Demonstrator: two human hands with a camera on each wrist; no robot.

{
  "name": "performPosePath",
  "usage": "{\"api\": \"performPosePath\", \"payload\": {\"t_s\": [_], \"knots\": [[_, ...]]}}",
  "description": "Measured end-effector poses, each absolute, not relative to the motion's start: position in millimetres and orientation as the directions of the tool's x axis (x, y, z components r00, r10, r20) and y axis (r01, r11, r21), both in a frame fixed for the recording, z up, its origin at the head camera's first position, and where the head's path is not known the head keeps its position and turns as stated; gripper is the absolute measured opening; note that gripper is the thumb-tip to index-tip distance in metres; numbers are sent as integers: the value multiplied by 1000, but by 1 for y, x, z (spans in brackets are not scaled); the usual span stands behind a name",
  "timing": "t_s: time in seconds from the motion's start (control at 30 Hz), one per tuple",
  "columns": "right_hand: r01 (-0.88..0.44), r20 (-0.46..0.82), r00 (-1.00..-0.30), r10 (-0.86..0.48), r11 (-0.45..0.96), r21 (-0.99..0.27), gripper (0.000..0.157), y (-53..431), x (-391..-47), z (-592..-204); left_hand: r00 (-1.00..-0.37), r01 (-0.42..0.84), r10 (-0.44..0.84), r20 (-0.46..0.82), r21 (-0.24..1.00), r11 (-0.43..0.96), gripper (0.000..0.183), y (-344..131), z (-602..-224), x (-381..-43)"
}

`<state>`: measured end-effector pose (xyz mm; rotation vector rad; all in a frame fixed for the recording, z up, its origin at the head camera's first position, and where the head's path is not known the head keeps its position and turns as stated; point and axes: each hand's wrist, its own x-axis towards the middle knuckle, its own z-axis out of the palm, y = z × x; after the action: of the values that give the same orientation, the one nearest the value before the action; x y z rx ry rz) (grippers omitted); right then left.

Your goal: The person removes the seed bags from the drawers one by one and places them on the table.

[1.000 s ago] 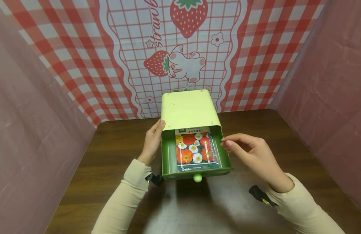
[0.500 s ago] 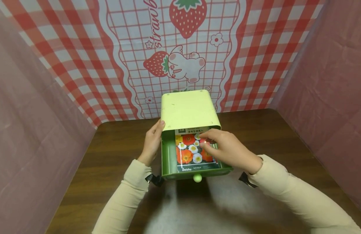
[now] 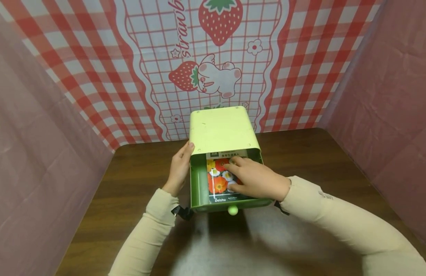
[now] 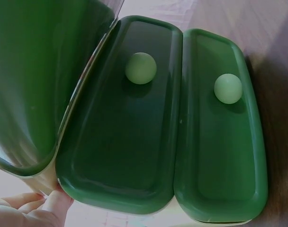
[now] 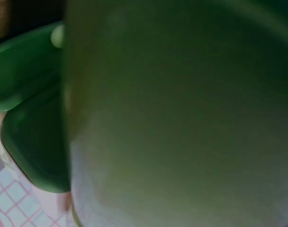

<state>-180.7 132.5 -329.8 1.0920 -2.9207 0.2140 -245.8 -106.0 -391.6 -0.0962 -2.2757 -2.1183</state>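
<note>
A small cabinet with a pale yellow-green shell [image 3: 221, 128] stands at the table's back edge. Its top drawer [image 3: 199, 182], dark green inside, is pulled out by its front with a round knob [image 3: 233, 210]. In it lies a flat picture packet [image 3: 218, 184] printed with red, orange and white flowers, marked "Beishu". My right hand [image 3: 258, 178] reaches over the drawer's right side, fingers spread on the packet and covering its right part. With straight fingers my left hand [image 3: 177, 170] rests against the shell's left side. The right wrist view is mostly blocked by a blurred green surface.
Two lower drawers, a middle one [image 4: 120, 137] and a bottom one [image 4: 220, 156], are pushed in, each with a round knob. Behind the cabinet hangs a red-checked strawberry cloth [image 3: 151, 50]. Pink cloth walls [image 3: 378, 115] flank the brown wooden table [image 3: 130, 176].
My right hand has moved left from beside the drawer's right wall onto the flower packet, its fingers spreading over it. The left hand and cabinet have stayed put.
</note>
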Motion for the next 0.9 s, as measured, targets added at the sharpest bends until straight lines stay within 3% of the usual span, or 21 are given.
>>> {"api": "performPosePath", "payload": {"t_s": [0.23, 0.47, 0.67, 0.9], "knots": [[-653, 77, -756, -650, 757, -22, 63, 131, -185, -336, -998, 64, 31, 61, 993, 95, 59, -103, -376, -234], [-652, 62, -757, -651, 758, -10, 69, 128, -186, -339, -997, 69, 32, 66, 993, 92, 58, -101, -362, -222], [-659, 106, -751, -652, 751, -44, 70, 126, -188, -345, -998, 64, 29, 62, 994, 90, 59, -101, -363, -223], [-592, 117, -806, -580, 788, -169, 72, 126, -189, -346, -998, 64, 30, 61, 994, 88, 59, -100, -363, -224]]}}
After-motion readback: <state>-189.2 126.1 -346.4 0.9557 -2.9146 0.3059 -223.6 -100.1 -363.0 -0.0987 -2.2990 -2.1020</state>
